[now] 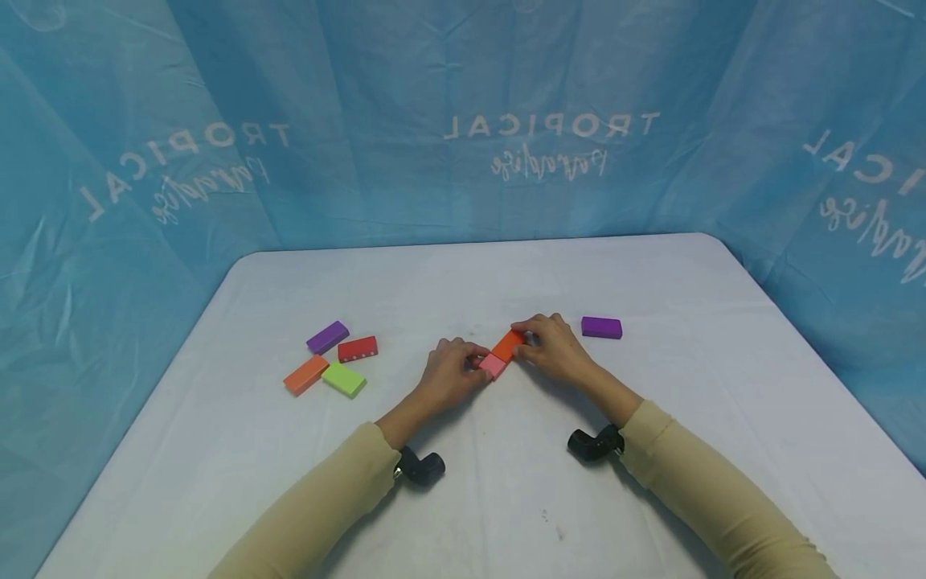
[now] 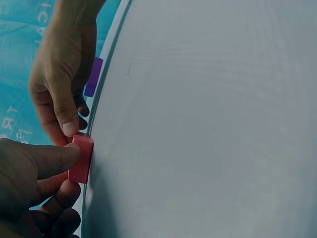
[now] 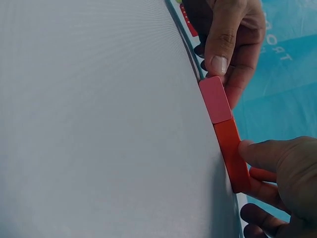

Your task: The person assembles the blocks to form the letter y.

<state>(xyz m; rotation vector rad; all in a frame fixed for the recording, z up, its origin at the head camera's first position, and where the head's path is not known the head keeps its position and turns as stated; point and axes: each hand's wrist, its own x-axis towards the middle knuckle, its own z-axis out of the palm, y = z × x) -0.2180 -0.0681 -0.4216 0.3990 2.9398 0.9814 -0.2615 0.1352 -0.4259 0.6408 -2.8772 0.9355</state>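
Near the middle of the table, a pink block (image 1: 493, 367) and an orange block (image 1: 508, 346) lie end to end, touching, in a slanting line. My left hand (image 1: 452, 373) pinches the pink block between thumb and fingers; the left wrist view shows the thumb on this block (image 2: 81, 159). On the other side, my right hand (image 1: 555, 351) holds the orange block by its long sides. From the right wrist, the pink block (image 3: 216, 100) and the orange block (image 3: 232, 156) meet at a thin seam. Fingers partly hide both blocks.
Left on the white table (image 1: 405, 281) lie a purple block (image 1: 328, 337), a red block with white dots (image 1: 358, 349), another orange block (image 1: 306, 375) and a lime green block (image 1: 344, 379). Another purple block (image 1: 601, 327) lies right of my right hand. A blue curtain (image 1: 463, 64) hangs behind.
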